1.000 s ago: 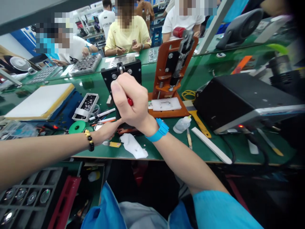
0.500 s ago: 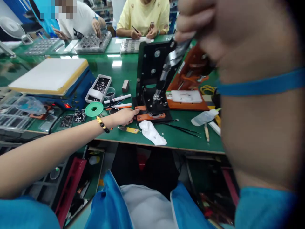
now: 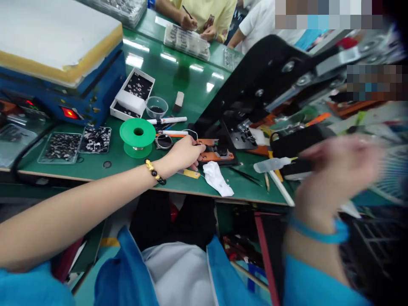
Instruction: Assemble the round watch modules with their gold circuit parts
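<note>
My left hand (image 3: 185, 154) has its thumb and fingers closed on the left end of an orange fixture (image 3: 219, 158), which sits at the base of a black hand press (image 3: 242, 91). The press arm, with its metal linkage (image 3: 288, 91), is raised at the right. My right hand (image 3: 339, 172) is in the air right of the press, smeared by motion, so its fingers are unclear. Just in front of the fixture lie a crumpled white tissue (image 3: 217, 178) and dark tweezers (image 3: 245, 175). A yellow-handled tool (image 3: 191, 173) lies partly below my left hand.
A green spool (image 3: 127, 131), a white box of small parts (image 3: 145, 80) and clear trays of parts (image 3: 60, 146) stand left. A blue heating box (image 3: 95, 97) fills the back left. A clear squeeze bottle (image 3: 272, 164) lies right. A co-worker in yellow (image 3: 219, 15) sits opposite.
My right hand has come off the press lever and moved down to the right. The press linkage now slants toward the right. The view has turned right; my left hand stays on the fixture.
</note>
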Motion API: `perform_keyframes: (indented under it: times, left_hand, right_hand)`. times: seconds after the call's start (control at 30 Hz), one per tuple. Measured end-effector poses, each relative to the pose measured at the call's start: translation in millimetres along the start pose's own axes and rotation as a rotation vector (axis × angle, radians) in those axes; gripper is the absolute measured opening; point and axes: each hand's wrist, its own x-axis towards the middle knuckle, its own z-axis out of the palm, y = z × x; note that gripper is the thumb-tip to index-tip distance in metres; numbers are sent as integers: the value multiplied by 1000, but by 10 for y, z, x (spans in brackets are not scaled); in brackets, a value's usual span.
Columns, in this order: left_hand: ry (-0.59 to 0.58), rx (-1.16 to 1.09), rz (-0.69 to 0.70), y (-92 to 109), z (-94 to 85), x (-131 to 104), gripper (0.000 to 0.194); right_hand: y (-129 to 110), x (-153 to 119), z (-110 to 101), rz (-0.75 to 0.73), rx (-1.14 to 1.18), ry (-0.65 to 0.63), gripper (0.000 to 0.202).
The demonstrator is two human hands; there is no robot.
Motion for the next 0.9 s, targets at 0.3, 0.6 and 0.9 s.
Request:
perform_keyframes:
  times: [0.3, 0.6, 0.9]
  left_hand:
    - [-174, -418, -118, 126, -30, -15, 19]
    - [-243, -327, -51, 101, 60, -239, 25]
    - [-113, 130, 190, -199, 383, -755, 31]
  right_hand:
    - [258, -136, 706, 510, -484, 135, 33]
    - [87, -157, 643, 405, -401, 218, 20]
    - [-154, -562, 589, 486, -157, 112, 43]
